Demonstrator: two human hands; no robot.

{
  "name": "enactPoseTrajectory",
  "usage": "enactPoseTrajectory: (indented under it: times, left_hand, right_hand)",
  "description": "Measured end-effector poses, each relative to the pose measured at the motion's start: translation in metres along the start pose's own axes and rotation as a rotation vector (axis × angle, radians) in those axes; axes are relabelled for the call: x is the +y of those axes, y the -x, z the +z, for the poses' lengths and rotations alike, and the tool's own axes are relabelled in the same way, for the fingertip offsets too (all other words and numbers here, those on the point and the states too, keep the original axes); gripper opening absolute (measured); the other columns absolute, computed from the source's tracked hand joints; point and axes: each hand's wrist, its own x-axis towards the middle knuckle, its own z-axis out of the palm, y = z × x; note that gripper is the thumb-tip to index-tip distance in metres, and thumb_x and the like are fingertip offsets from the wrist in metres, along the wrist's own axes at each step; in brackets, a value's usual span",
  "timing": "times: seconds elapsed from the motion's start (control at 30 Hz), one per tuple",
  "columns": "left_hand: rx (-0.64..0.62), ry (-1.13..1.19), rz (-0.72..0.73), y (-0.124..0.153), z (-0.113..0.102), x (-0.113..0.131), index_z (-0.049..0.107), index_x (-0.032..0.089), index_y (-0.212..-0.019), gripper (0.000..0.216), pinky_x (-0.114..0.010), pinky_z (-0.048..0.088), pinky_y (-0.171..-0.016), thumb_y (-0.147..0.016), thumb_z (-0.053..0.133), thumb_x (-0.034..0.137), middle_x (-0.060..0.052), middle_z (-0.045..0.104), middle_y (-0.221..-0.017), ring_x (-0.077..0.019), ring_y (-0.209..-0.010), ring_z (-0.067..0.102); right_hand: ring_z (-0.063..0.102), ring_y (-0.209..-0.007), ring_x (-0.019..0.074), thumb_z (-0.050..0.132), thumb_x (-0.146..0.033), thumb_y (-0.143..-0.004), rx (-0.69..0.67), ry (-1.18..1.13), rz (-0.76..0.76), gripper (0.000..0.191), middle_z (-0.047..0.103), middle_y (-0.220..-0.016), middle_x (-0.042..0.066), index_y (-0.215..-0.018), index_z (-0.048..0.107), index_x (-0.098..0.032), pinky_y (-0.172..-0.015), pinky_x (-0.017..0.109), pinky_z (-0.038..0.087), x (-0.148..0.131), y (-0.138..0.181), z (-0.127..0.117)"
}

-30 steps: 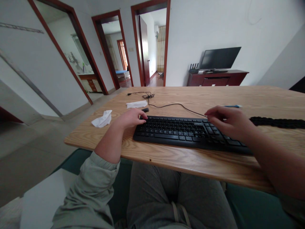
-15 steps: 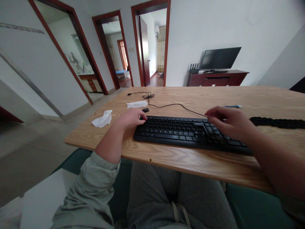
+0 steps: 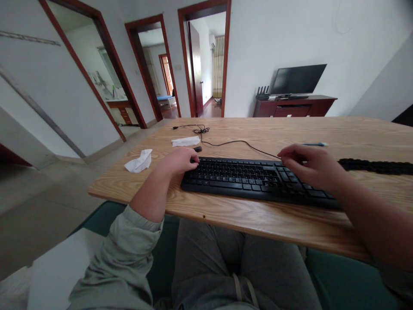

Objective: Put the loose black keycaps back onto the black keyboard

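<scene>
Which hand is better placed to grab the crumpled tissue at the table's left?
Probably left: the left hand sits at the keyboard's left end, close to the crumpled tissue; the right hand is over its right side.

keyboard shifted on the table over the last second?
No. The keyboard holds its place against the table near edge and the crumpled tissue; the tiny shift in the picture is shared by all three.

**Barely a shift at the keyboard**

My left hand [image 3: 177,161] creeps a touch to the right at the left end of the keyboard [image 3: 245,178], and its fingertips curl slightly closer to the corner. My right hand [image 3: 311,165] sinks a shade lower over the right-hand keys.
</scene>
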Motion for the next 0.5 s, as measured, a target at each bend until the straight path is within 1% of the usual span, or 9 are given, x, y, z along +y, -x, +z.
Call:
enactPoseTrajectory:
  times: [0.13,0.3,0.43,0.5]
  left_hand:
    - [0.011,-0.051,0.012,0.000,0.002,0.002,0.072,0.021,-0.091,0.019,-0.027,0.045,-0.076,-0.075,0.064,0.028,-0.003,0.071,-0.091,-0.0187,-0.085,0.063]
    - [0.004,-0.090,-0.005,-0.001,0.003,0.001,0.073,0.021,-0.091,0.018,-0.026,0.046,-0.076,-0.077,0.063,0.027,-0.003,0.072,-0.091,-0.0177,-0.085,0.064]
    - [0.020,-0.110,0.030,0.000,0.002,0.005,0.073,0.021,-0.088,0.016,-0.026,0.046,-0.079,-0.078,0.062,0.024,-0.004,0.072,-0.090,-0.0179,-0.086,0.064]
    - [0.027,-0.109,0.020,0.001,0.002,0.008,0.073,0.021,-0.087,0.015,-0.027,0.046,-0.077,-0.077,0.062,0.024,-0.004,0.071,-0.089,-0.0181,-0.084,0.064]
  right_hand:
    - [0.054,-0.064,0.0157,0.054,-0.033,-0.086,0.003,0.004,0.011,0.019,0.063,-0.071,0.005,-0.092,0.064,-0.017,-0.061,0.030,0.042,0.001,0.000,0.000]
    - [0.056,-0.065,0.0158,0.055,-0.035,-0.085,0.021,-0.011,0.008,0.021,0.064,-0.072,0.003,-0.093,0.064,-0.019,-0.062,0.030,0.043,0.009,0.001,0.002]
    - [0.056,-0.064,0.0172,0.055,-0.035,-0.084,0.024,-0.016,0.010,0.019,0.064,-0.073,0.004,-0.091,0.064,-0.020,-0.061,0.032,0.042,0.009,0.002,0.001]
    - [0.054,-0.063,0.0176,0.054,-0.034,-0.084,0.025,-0.021,0.012,0.016,0.063,-0.071,0.003,-0.090,0.063,-0.022,-0.059,0.033,0.041,0.007,0.003,0.000]
